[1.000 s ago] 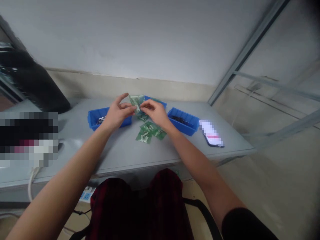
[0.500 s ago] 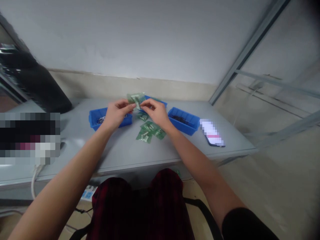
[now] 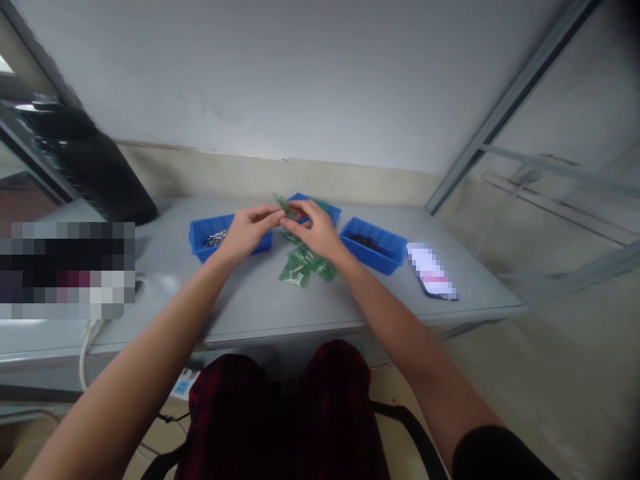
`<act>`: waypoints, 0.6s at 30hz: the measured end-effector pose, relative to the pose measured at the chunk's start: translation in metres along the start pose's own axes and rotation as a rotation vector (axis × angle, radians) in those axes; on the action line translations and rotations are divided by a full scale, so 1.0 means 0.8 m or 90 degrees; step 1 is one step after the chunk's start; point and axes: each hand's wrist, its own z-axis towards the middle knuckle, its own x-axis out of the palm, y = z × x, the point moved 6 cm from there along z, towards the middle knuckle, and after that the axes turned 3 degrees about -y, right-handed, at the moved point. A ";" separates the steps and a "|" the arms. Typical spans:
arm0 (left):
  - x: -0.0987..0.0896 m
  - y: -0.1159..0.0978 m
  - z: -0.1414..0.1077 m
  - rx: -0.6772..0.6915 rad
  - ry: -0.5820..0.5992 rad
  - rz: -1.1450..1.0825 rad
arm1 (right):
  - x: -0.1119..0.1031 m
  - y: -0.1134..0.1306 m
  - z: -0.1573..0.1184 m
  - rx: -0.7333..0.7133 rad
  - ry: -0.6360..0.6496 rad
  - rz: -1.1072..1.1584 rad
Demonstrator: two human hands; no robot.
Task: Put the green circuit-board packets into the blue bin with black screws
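My left hand (image 3: 251,230) and my right hand (image 3: 314,227) meet above the table, both closed on one small green plastic bag (image 3: 283,202). The bag is seen nearly edge-on, and fingers hide most of it. Below my right hand lie several green bags (image 3: 299,267) with small silvery pieces inside. Behind my left hand is a blue bin (image 3: 200,248) holding shiny metal parts (image 3: 216,239). A second blue bin (image 3: 334,212) stands behind my right hand, partly covered by it. To the right, another blue bin (image 3: 379,259) holds dark small parts (image 3: 367,241).
A phone (image 3: 433,272) with a lit, blurred screen lies on the grey table (image 3: 240,313) at the right. A large black bottle (image 3: 103,163) stands at the left, near a blurred-out object with a white cable (image 3: 86,347). The wall (image 3: 280,93) rises behind; a metal frame (image 3: 510,107) stands right.
My hands have drawn closer together over the green bag, which has turned from facing me to nearly edge-on. The whole view has shifted slightly, so the table things appear further right.
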 end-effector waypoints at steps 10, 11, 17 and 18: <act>-0.014 -0.001 0.004 0.023 -0.076 0.029 | 0.003 -0.013 0.002 0.111 0.040 0.216; -0.013 -0.001 0.005 0.020 -0.064 0.042 | 0.005 -0.014 0.002 0.112 0.054 0.230; -0.011 -0.008 0.002 0.046 -0.054 0.084 | 0.012 -0.023 0.005 0.136 0.072 0.258; -0.011 -0.008 0.002 0.054 -0.058 0.089 | 0.012 -0.024 0.005 0.136 0.069 0.247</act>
